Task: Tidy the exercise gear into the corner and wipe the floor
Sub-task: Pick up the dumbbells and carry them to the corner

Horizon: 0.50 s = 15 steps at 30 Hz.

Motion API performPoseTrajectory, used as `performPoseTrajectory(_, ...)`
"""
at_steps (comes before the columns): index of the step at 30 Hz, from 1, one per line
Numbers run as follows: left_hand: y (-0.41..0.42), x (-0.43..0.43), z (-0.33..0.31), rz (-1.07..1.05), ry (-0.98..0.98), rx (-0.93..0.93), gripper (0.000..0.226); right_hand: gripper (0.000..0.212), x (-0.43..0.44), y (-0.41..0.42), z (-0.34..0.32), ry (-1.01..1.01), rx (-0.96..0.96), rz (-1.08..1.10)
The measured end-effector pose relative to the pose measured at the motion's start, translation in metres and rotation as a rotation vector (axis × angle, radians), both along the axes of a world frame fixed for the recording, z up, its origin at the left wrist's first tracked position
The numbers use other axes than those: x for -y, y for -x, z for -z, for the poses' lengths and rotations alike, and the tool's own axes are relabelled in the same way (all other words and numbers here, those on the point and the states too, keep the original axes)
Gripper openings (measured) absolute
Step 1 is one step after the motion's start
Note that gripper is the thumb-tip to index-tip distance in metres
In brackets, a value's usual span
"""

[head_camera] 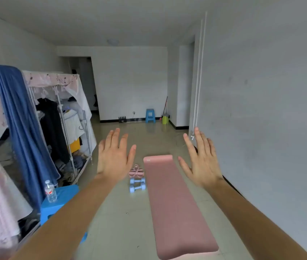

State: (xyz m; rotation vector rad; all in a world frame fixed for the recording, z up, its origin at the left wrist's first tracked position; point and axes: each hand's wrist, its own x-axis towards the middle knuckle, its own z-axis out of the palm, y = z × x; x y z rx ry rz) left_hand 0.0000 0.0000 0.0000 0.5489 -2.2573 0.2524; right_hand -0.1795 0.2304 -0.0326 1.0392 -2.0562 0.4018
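A pink yoga mat (175, 199) lies unrolled on the tiled floor, running away from me. Left of its far end sit two light blue dumbbells (137, 185) side by side, and just beyond them a pink looped resistance band (136, 171). My left hand (114, 155) and my right hand (200, 160) are both held up in front of me, backs toward me, fingers spread and straight, holding nothing. They hover above the floor on either side of the mat's far end.
A fabric wardrobe (58, 117) with hanging clothes and a blue cloth (21, 128) lines the left side. A blue stool (60, 199) bearing a water bottle (50, 191) stands near my left arm. A second blue stool (150, 115), a green mop bucket (165, 119) and a black object stand by the far wall.
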Motion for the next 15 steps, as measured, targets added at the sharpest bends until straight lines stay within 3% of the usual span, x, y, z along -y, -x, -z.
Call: performPoseTrajectory(15, 0.086, 0.289, 0.033, -0.056, 0.030, 0.089, 0.061, 0.070, 0.309, 0.100, 0.038, -0.172, 0.136, 0.021)
